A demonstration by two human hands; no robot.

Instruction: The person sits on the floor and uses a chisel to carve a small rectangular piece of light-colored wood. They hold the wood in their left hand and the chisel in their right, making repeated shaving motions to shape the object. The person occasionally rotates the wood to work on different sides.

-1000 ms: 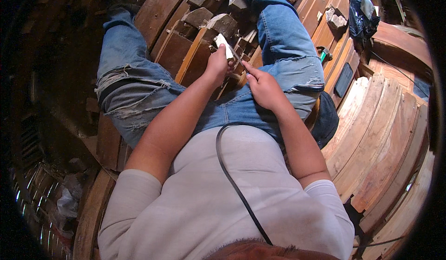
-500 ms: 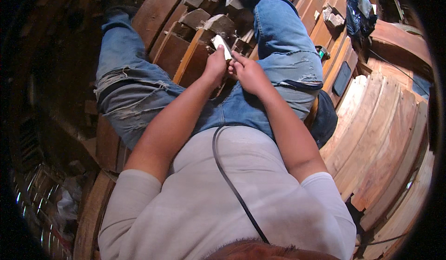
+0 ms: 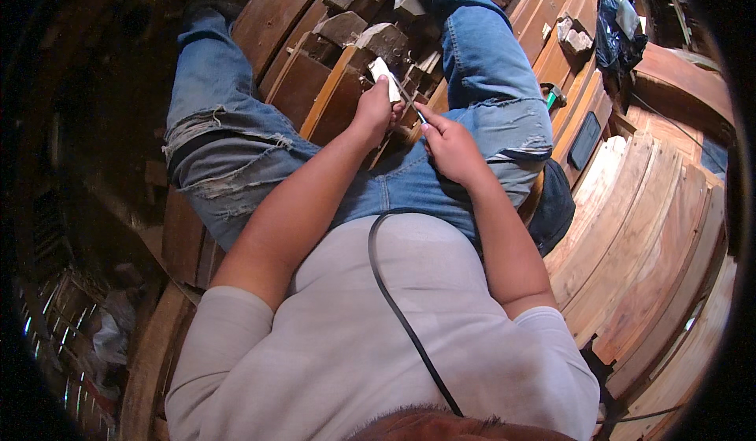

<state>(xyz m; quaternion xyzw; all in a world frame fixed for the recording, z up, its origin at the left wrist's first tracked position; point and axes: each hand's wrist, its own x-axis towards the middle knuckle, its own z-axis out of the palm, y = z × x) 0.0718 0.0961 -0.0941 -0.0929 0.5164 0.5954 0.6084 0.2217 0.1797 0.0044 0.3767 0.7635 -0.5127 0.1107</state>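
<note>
Between my knees, my left hand (image 3: 376, 112) is closed around the lower end of a small pale white block (image 3: 380, 72), whose upper part sticks out past the thumb. My right hand (image 3: 454, 148), just to the right and a little nearer, grips the handle of a thin knife (image 3: 407, 96). Its narrow dark blade slants up and left, lying against or right beside the white block; I cannot tell whether it touches. The fingers of my left hand are partly hidden under the block.
Brown wooden blocks and boards (image 3: 344, 29) lie between my legs. To the right are a phone-like dark slab (image 3: 584, 140), a green-and-black object (image 3: 554, 95), a black plastic bag (image 3: 615, 35) and stacked pale planks (image 3: 622, 228). A black cable (image 3: 398, 315) crosses my shirt.
My right hand has drawn back to the right and nearer my body with the knife, opening a gap between the hands. My left hand still holds the white block.
</note>
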